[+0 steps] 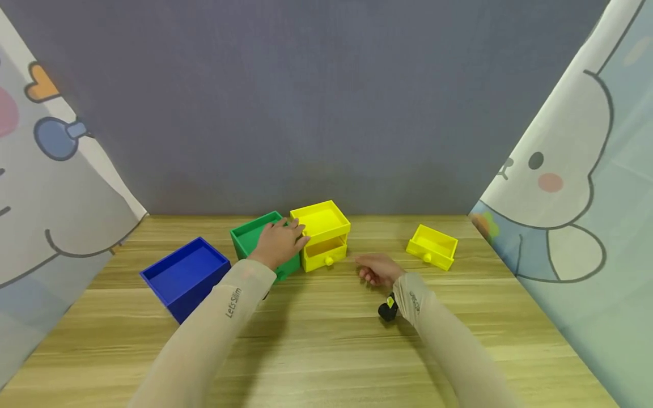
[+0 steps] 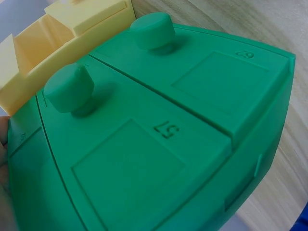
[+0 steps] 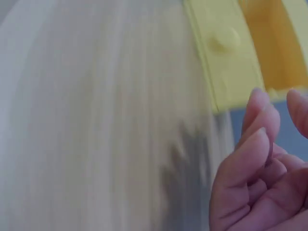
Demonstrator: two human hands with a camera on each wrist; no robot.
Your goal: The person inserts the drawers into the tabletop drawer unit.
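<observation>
My left hand [image 1: 279, 243] lies over the green drawer box [image 1: 253, 231], its fingers reaching the left side of the yellow drawer box [image 1: 324, 231]. That yellow box has a tray-like top, a dark gap in its front, and a knobbed drawer [image 1: 318, 262] below the gap. Round knobs and stamped numbers mark the green drawer fronts [image 2: 130, 159] in the left wrist view. My right hand [image 1: 378, 268] hovers right of the yellow box, fingers loosely bent, nothing in them. Farther right, a loose yellow drawer [image 1: 433, 245] with a knob sits on the table.
A blue open-topped box [image 1: 187, 271] stands at the left of the wooden table [image 1: 326, 351]. A grey panel [image 1: 326, 113] rises behind the table, with cartoon-printed cloths [image 1: 556, 164] on both sides. A small black device [image 1: 388, 310] is at my right wrist.
</observation>
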